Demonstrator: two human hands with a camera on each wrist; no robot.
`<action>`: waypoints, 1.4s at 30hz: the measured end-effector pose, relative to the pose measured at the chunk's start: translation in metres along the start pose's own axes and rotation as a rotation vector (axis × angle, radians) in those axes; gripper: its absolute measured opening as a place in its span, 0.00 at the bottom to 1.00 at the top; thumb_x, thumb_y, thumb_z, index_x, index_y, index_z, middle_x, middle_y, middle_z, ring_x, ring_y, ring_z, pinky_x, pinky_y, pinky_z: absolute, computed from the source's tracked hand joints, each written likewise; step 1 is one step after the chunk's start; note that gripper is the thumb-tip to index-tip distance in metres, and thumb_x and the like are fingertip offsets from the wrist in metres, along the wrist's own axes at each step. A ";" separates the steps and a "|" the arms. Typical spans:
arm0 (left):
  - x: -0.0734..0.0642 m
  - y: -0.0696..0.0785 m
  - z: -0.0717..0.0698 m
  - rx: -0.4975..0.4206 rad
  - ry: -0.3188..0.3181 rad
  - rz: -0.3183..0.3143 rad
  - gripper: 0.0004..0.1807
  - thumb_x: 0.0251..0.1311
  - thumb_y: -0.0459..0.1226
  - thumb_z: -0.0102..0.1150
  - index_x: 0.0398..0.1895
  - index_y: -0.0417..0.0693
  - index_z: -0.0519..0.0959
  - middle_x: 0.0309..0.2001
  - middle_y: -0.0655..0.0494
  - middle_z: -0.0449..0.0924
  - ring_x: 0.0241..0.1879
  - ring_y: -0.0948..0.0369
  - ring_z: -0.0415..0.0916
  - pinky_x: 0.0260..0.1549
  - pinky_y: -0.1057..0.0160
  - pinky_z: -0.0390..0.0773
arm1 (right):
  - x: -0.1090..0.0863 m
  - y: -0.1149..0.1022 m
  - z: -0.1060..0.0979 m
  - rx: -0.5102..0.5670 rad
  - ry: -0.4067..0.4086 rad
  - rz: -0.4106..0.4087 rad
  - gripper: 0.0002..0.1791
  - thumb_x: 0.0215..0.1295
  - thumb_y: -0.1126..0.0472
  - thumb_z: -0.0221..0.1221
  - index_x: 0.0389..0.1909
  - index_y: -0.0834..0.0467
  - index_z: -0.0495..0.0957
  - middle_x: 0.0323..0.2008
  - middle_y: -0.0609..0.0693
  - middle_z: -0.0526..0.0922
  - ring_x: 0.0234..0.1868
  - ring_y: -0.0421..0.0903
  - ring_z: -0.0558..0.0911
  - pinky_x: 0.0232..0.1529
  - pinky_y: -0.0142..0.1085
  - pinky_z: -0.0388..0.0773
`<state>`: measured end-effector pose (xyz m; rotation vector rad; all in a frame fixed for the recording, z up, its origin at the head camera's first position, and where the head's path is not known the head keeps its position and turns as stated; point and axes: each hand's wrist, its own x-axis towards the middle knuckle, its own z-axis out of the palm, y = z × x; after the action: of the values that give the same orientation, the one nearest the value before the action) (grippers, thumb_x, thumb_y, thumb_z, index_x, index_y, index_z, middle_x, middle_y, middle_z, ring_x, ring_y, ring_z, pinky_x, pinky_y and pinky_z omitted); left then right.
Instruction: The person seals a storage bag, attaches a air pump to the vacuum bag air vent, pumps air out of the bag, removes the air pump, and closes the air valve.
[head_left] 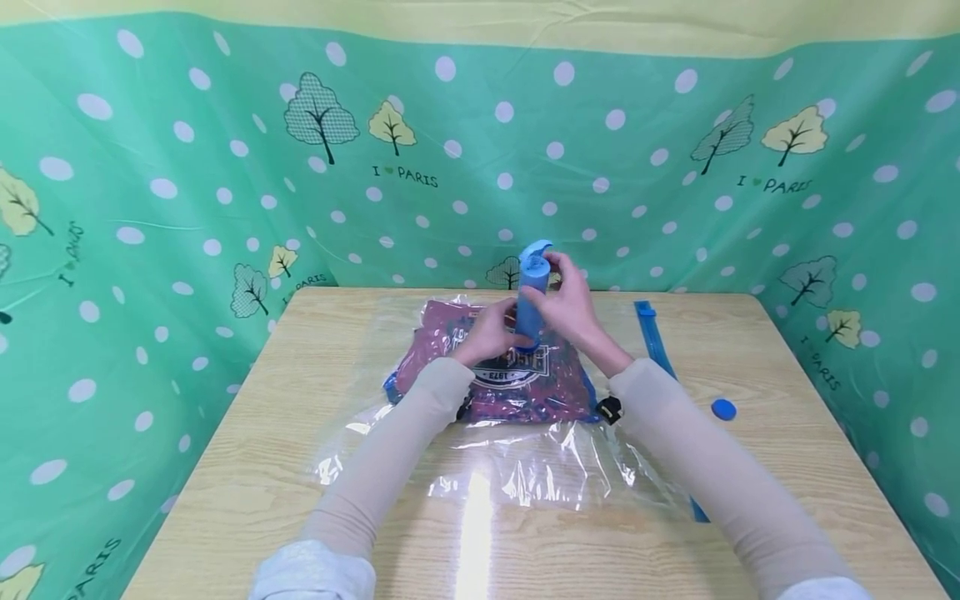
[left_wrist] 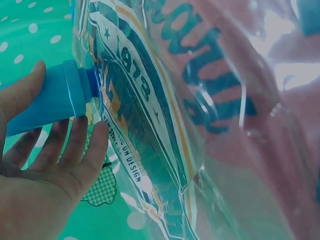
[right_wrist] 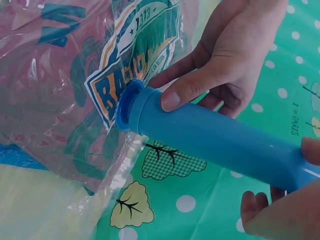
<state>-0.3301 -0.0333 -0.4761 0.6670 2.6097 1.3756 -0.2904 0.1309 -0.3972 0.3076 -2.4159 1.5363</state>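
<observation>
A blue hand pump [head_left: 529, 312] stands upright on a clear plastic storage bag [head_left: 510, 479]. Folded red-and-blue printed clothing [head_left: 435, 337] fills the bag. Near the pump's base my left hand [head_left: 491, 333] holds the tube, its thumb on the near side in the right wrist view. Higher up, my right hand [head_left: 572, 307] grips the pump below its blue top handle [head_left: 536, 248]. In the right wrist view, the lower end of the pump meets a blue round valve [right_wrist: 127, 105] on the bag. Part of the right hand is cut off there.
A long blue strip with a slider clip [head_left: 654, 337] lies right of the bag, partly under the right forearm. Further right, a flat blue round cap [head_left: 723, 408] rests on the wooden table [head_left: 240, 483]. A green printed curtain [head_left: 480, 167] hangs behind.
</observation>
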 end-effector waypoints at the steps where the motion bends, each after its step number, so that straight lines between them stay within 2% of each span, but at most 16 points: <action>1: 0.000 0.000 0.000 -0.001 0.000 -0.002 0.35 0.59 0.33 0.78 0.69 0.39 0.74 0.59 0.43 0.81 0.56 0.49 0.81 0.58 0.53 0.81 | 0.000 -0.001 -0.001 0.021 -0.010 0.000 0.35 0.71 0.64 0.67 0.73 0.65 0.65 0.68 0.63 0.73 0.69 0.58 0.72 0.65 0.52 0.72; 4: 0.001 0.000 0.001 0.009 -0.001 -0.001 0.36 0.59 0.33 0.78 0.70 0.39 0.74 0.59 0.43 0.81 0.56 0.49 0.81 0.58 0.53 0.81 | -0.001 0.000 -0.002 0.037 -0.017 0.020 0.38 0.70 0.61 0.69 0.75 0.64 0.62 0.71 0.62 0.70 0.73 0.57 0.69 0.68 0.52 0.70; 8: 0.001 0.001 0.001 0.019 0.001 0.004 0.37 0.59 0.33 0.78 0.71 0.40 0.73 0.61 0.43 0.81 0.56 0.49 0.81 0.58 0.54 0.81 | 0.000 0.001 0.002 -0.003 0.015 0.040 0.43 0.64 0.53 0.75 0.71 0.62 0.63 0.65 0.61 0.72 0.66 0.57 0.73 0.63 0.51 0.74; 10: 0.001 0.001 0.001 0.021 0.005 0.003 0.36 0.59 0.33 0.78 0.71 0.41 0.74 0.61 0.44 0.81 0.56 0.49 0.81 0.57 0.54 0.81 | 0.000 0.001 0.004 -0.013 0.031 0.039 0.41 0.63 0.52 0.76 0.68 0.63 0.64 0.61 0.61 0.73 0.61 0.57 0.74 0.61 0.51 0.75; 15: 0.001 -0.001 0.001 0.007 0.003 0.001 0.35 0.59 0.33 0.78 0.69 0.38 0.74 0.59 0.43 0.82 0.56 0.49 0.82 0.58 0.53 0.81 | 0.001 0.001 0.004 0.008 0.046 0.025 0.35 0.68 0.58 0.72 0.67 0.66 0.67 0.60 0.63 0.75 0.61 0.59 0.75 0.61 0.53 0.76; 20: 0.000 -0.001 0.000 -0.013 0.002 0.003 0.36 0.58 0.32 0.78 0.69 0.37 0.73 0.59 0.42 0.82 0.56 0.48 0.81 0.59 0.53 0.80 | 0.000 -0.001 -0.002 0.061 -0.004 0.034 0.34 0.71 0.64 0.67 0.73 0.64 0.65 0.67 0.64 0.74 0.67 0.60 0.74 0.65 0.53 0.75; 23: 0.000 -0.001 0.000 0.005 0.004 0.002 0.37 0.59 0.33 0.78 0.71 0.38 0.73 0.60 0.43 0.81 0.57 0.49 0.81 0.59 0.53 0.80 | -0.001 0.000 -0.003 0.061 -0.011 0.045 0.38 0.69 0.60 0.70 0.74 0.63 0.62 0.68 0.63 0.72 0.67 0.58 0.73 0.65 0.54 0.74; 26: 0.000 -0.001 0.000 0.010 0.001 0.009 0.37 0.59 0.33 0.78 0.72 0.40 0.73 0.62 0.43 0.80 0.57 0.49 0.81 0.59 0.54 0.80 | -0.001 0.003 0.000 0.011 0.022 0.053 0.42 0.64 0.52 0.75 0.70 0.62 0.63 0.62 0.60 0.74 0.62 0.57 0.74 0.61 0.51 0.75; 29: 0.001 -0.001 0.000 0.008 -0.001 0.014 0.38 0.60 0.33 0.77 0.72 0.41 0.73 0.63 0.44 0.80 0.57 0.49 0.81 0.59 0.54 0.80 | 0.000 0.005 0.004 -0.033 0.066 0.058 0.41 0.60 0.49 0.78 0.64 0.62 0.66 0.56 0.59 0.75 0.57 0.58 0.75 0.56 0.49 0.74; 33: 0.002 -0.002 0.000 0.006 -0.001 0.005 0.37 0.59 0.33 0.78 0.71 0.40 0.73 0.62 0.43 0.80 0.57 0.49 0.81 0.59 0.54 0.80 | 0.000 0.005 0.005 -0.048 0.095 0.056 0.36 0.62 0.52 0.76 0.62 0.63 0.70 0.54 0.59 0.78 0.56 0.59 0.76 0.58 0.50 0.74; 37: 0.002 -0.002 0.001 0.001 -0.002 -0.016 0.37 0.59 0.33 0.78 0.71 0.39 0.73 0.61 0.43 0.81 0.57 0.49 0.81 0.59 0.53 0.80 | -0.001 0.004 0.002 -0.035 0.080 0.030 0.33 0.68 0.58 0.72 0.68 0.65 0.71 0.58 0.61 0.78 0.59 0.57 0.76 0.59 0.52 0.75; 42: 0.003 -0.002 0.002 0.003 -0.001 -0.024 0.38 0.58 0.33 0.78 0.72 0.38 0.72 0.60 0.42 0.81 0.57 0.48 0.81 0.60 0.52 0.80 | -0.002 0.006 -0.002 0.019 0.044 0.005 0.32 0.73 0.62 0.66 0.74 0.64 0.67 0.66 0.61 0.76 0.67 0.57 0.74 0.63 0.53 0.73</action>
<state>-0.3328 -0.0318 -0.4785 0.6338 2.6102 1.3648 -0.2906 0.1353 -0.4024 0.2694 -2.3713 1.5525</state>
